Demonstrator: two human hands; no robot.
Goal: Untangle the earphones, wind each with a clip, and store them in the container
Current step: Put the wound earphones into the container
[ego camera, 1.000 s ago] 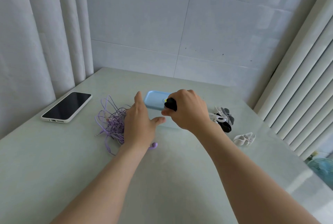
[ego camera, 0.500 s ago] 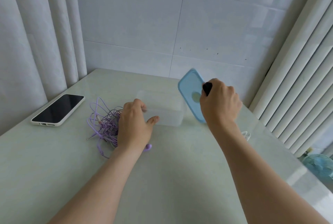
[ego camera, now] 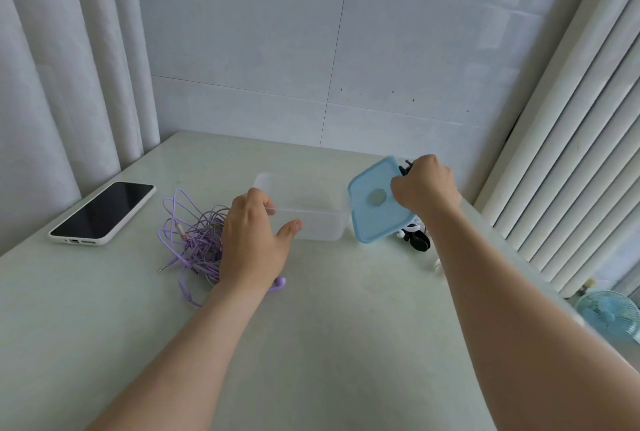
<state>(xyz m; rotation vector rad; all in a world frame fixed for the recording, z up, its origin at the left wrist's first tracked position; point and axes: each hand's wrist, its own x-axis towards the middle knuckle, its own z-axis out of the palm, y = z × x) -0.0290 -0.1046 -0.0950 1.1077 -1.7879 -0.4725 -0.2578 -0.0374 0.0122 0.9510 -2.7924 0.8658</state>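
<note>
Purple earphones [ego camera: 194,240] lie tangled on the table, just left of the box, not in it. Left hand [ego camera: 252,240] grips the clear container [ego camera: 308,208] at its near-left corner, thumb on the front wall; best to pin it down. Blue lid [ego camera: 375,202] is off and tilted. Right hand [ego camera: 424,184] is fisted on the lid's edge, with something black in the fist too. Set the lid down clear of the clips [ego camera: 417,240].
</note>
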